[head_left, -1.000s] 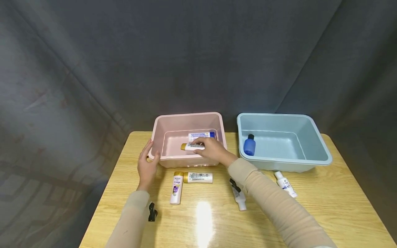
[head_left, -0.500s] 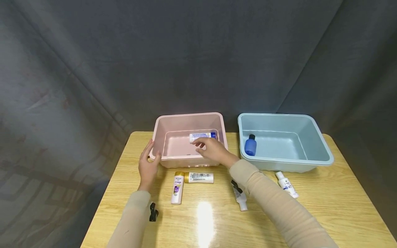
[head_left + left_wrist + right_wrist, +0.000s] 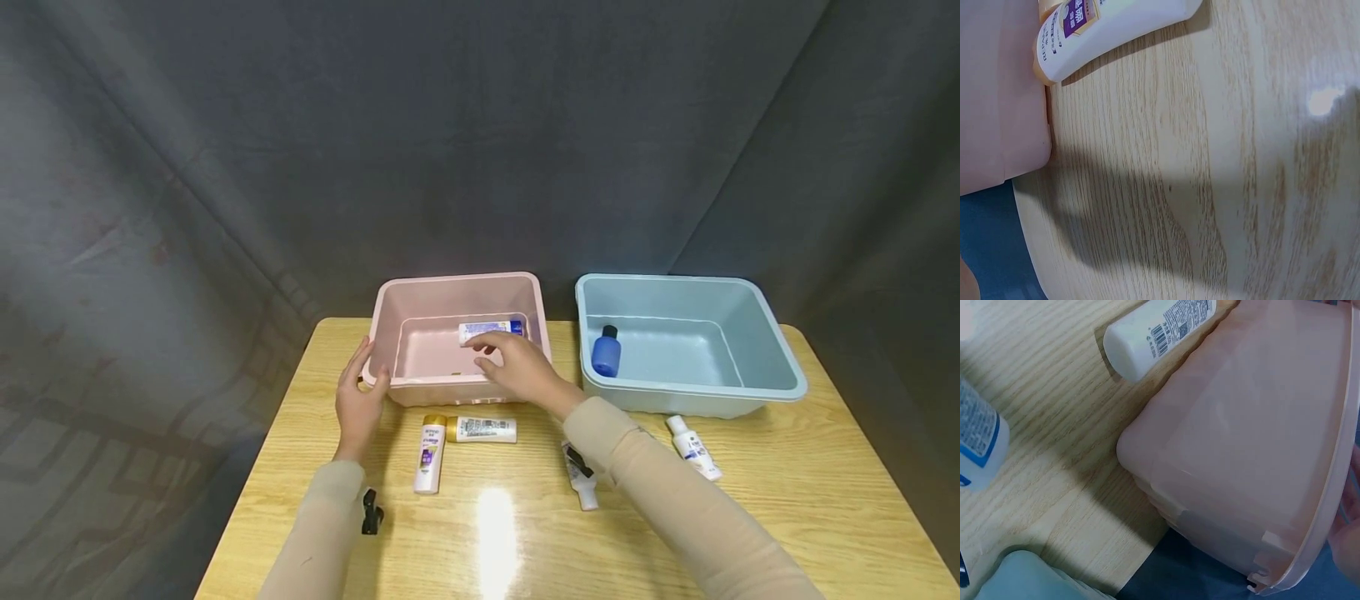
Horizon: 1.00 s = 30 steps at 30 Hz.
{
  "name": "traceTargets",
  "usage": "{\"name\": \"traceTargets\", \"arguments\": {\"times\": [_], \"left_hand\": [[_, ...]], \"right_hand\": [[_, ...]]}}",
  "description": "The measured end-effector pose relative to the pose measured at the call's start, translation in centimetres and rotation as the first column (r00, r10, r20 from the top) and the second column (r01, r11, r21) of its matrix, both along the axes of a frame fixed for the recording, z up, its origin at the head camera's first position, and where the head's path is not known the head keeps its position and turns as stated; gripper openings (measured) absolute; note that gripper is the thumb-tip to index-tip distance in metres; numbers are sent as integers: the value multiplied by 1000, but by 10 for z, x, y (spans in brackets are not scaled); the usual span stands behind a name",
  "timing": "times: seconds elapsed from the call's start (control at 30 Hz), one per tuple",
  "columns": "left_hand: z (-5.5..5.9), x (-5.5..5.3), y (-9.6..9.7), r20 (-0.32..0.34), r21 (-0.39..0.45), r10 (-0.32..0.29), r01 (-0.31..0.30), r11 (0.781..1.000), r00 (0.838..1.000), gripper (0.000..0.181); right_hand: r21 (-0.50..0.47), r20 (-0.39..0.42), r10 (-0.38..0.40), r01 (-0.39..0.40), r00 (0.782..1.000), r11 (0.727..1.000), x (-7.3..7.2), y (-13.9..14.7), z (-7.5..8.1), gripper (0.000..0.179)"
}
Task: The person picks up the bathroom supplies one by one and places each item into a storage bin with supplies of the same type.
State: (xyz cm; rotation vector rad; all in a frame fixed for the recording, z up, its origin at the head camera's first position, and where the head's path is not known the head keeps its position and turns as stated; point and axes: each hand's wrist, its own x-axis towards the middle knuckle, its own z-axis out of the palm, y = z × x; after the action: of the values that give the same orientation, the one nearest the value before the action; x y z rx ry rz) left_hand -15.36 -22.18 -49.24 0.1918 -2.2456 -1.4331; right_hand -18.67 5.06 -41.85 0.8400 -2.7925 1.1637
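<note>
Inside the pink tub (image 3: 457, 278), I see a blue-capped tube (image 3: 480, 327) lying left to right, just beyond the nearer right hand (image 3: 517, 364), whose parted thumb and fingers hold nothing; the left hand (image 3: 358, 408) is spread at the tub's near-left corner.

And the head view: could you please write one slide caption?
Left hand at the pink plastic bin, right hand over it; the light-blue bin holds a black-capped blue bottle.

From the head we look forward and down over the table (image 3: 420, 550); from each wrist (much nearer) we face its top, sharing the pink bin (image 3: 1241, 425).
</note>
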Motion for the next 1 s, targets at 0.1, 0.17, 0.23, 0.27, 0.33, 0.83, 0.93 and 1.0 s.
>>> {"name": "traceTargets", "arguments": {"times": [0.1, 0.17, 0.23, 0.27, 0.33, 0.83, 0.93, 1.0], "left_hand": [[1, 0, 0, 5, -2, 1, -1, 1000, 1000, 46], [1, 0, 1, 10, 0, 0, 0, 1000, 1000, 47], [2, 0, 1, 16, 3, -3, 3, 1000, 1000, 47], [2, 0, 1, 18, 2, -6, 5, 1000, 1000, 47], [3, 0, 1, 21, 2, -11, 11, 1000, 1000, 48], [5, 2, 0, 42, -24, -4, 5, 1000, 999, 49], [4, 1, 0, 44, -25, -5, 6, 1000, 999, 49], [4, 2, 1, 47, -26, -4, 6, 1000, 999, 49]], "right_hand": [[-13, -16, -4, 3, 1000, 1000, 2, 3, 0, 31], [-22, -19, -1, 1, 1000, 1000, 4, 4, 1, 32], [-30, -21, 0, 0, 1000, 1000, 6, 6, 2, 32], [-38, -22, 0, -1, 1000, 999, 7, 7, 2, 32], [-48, -28, 0, -1, 1000, 999, 10, 9, 3, 32], [-129, -117, 82, -97, 990, 987, 38, 11, 8, 31], [-138, -154, 102, -124, 983, 983, 42, 10, 7, 30], [-136, -181, 113, -139, 977, 981, 45, 9, 5, 29]]}}
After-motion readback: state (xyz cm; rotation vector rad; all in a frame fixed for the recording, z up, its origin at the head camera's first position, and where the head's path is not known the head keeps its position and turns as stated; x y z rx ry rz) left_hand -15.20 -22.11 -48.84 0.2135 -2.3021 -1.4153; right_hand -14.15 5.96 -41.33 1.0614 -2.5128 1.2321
